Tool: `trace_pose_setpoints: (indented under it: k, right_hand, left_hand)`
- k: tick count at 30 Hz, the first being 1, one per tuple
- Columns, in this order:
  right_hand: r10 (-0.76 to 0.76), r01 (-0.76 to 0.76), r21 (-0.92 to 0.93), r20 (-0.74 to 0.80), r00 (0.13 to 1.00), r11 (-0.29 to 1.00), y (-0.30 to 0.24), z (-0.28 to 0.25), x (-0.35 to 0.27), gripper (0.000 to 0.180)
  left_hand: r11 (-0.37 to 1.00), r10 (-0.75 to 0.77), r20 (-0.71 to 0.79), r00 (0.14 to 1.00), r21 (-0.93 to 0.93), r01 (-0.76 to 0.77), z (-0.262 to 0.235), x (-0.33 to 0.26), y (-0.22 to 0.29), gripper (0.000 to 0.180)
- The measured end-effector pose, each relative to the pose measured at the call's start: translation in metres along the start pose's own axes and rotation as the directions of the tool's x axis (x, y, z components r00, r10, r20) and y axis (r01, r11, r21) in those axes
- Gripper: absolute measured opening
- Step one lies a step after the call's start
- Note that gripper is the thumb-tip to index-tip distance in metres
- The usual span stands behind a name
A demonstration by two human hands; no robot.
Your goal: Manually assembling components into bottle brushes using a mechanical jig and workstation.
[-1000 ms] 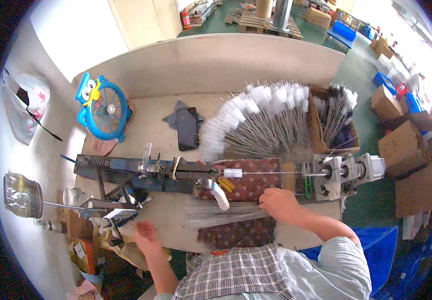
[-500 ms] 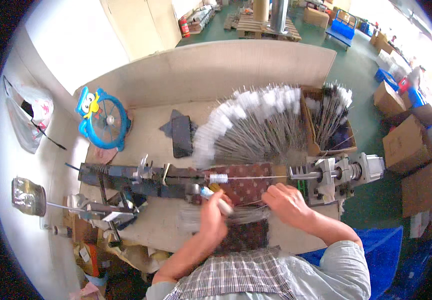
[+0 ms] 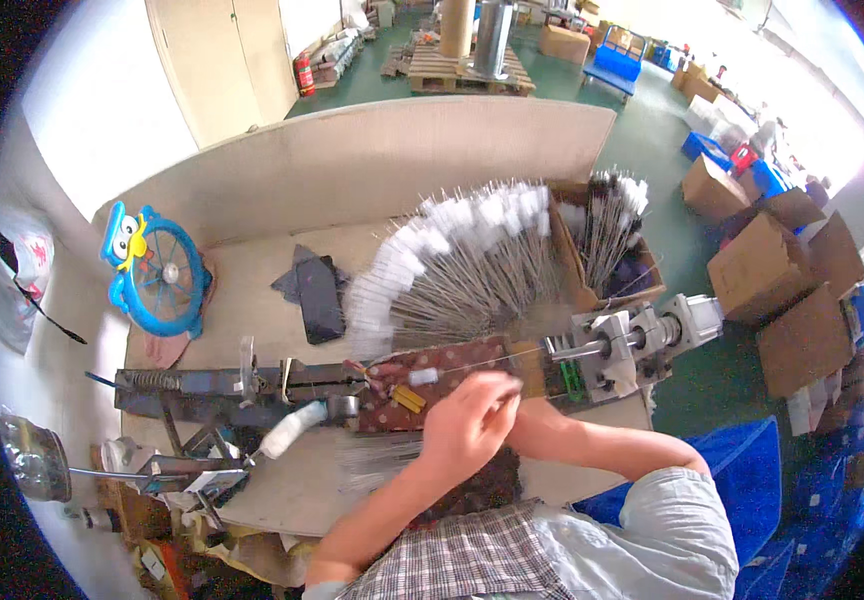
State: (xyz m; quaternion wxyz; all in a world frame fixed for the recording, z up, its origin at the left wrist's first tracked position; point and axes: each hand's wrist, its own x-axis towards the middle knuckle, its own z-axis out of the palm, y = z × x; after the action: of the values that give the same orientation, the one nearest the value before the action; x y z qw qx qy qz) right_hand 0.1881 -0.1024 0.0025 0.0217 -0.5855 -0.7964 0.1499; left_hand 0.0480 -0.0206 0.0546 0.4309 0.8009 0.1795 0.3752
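My left hand (image 3: 467,425) is raised over the front of the bench, its fingers curled closed; whatever they hold, if anything, is hidden. Against it on the right lies my right hand (image 3: 530,425), its fingers mostly covered by the left. Just beyond them, a small brush with white bristles (image 3: 423,377) sits over a dark red spotted cloth (image 3: 472,357), its thin wire stem running right to the shaft of a motor-driven clamp (image 3: 607,350). A yellow-handled tool (image 3: 408,399) rests on the cloth. Left of my hands lies a hammer with a pale wrapped handle (image 3: 294,428).
Many white-tipped wire brushes (image 3: 472,275) fan out behind the cloth, beside a cardboard box (image 3: 577,265) of more brushes. A dark phone (image 3: 321,300) and a blue toy-like fan (image 3: 170,270) stand farther left. Loose wires (image 3: 380,462) lie at the bench's front.
My left hand has let go of the hammer, which now lies to the left. Both hands have come together. The whole view has shifted, so the bench appears farther left.
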Motion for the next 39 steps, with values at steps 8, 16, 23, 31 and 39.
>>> trace_pose_setpoints:
  k: [8, 16, 23, 31, 39]
  right_hand:
    - [0.112, -0.14, 0.154, 0.18, 0.977, 0.978, -0.012, -0.011, -0.002, 0.02]
    - [0.046, -0.048, 0.128, 0.021, 0.999, 0.991, -0.011, -0.024, -0.01, 0.015]
    - [-0.133, 0.043, -0.418, -0.189, 0.973, 0.908, 0.014, -0.065, -0.004, 0.004]
    - [0.148, -0.172, -0.092, -0.221, 0.964, 0.981, 0.068, -0.087, 0.01, 0.011]
    - [0.046, -0.027, 0.255, -0.068, 0.997, 0.967, 0.046, -0.117, 0.04, 0.018]
  left_hand:
    - [0.825, -0.023, 0.21, 0.977, 0.556, -0.1, 0.054, 0.049, -0.059, 0.014]
    - [0.572, -0.01, 0.197, 0.98, 0.805, -0.156, 0.043, 0.068, -0.103, 0.005]
    - [0.685, 0.219, 0.216, 0.952, 0.66, -0.307, -0.008, 0.025, -0.018, 0.02]
    - [0.868, 0.22, 0.166, 0.961, 0.415, -0.271, -0.032, -0.039, 0.023, 0.017]
    - [0.703, -0.65, 0.097, 0.754, -0.299, 0.645, -0.028, -0.081, -0.016, 0.016]
